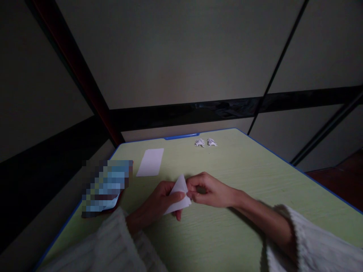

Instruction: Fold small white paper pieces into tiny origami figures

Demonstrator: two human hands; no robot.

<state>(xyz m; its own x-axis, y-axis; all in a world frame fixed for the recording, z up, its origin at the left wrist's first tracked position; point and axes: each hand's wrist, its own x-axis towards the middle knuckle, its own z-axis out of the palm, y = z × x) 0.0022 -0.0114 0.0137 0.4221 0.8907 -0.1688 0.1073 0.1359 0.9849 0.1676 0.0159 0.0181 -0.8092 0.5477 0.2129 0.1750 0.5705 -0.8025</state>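
A partly folded sheet of white paper (179, 188), pointed at its top, is held above the table between my two hands. My left hand (164, 198) grips it from the left, thumb across its face and fingers behind. At the paper's right edge, my right hand (208, 190) pinches with thumb and curled fingers. Exactly which fold lies between those right fingertips is too small to see. Beyond my hands stand two small folded white paper figures, a left one (200, 142) and a right one (211, 142).
A white paper sheet or stack (151, 162) lies flat on the pale green table (227, 230), behind my left hand. Left of it rests a blurred-out tablet-like object (109, 187) with a red edge. Panelled cabinet doors (181, 53) rise beyond the blue table rim.
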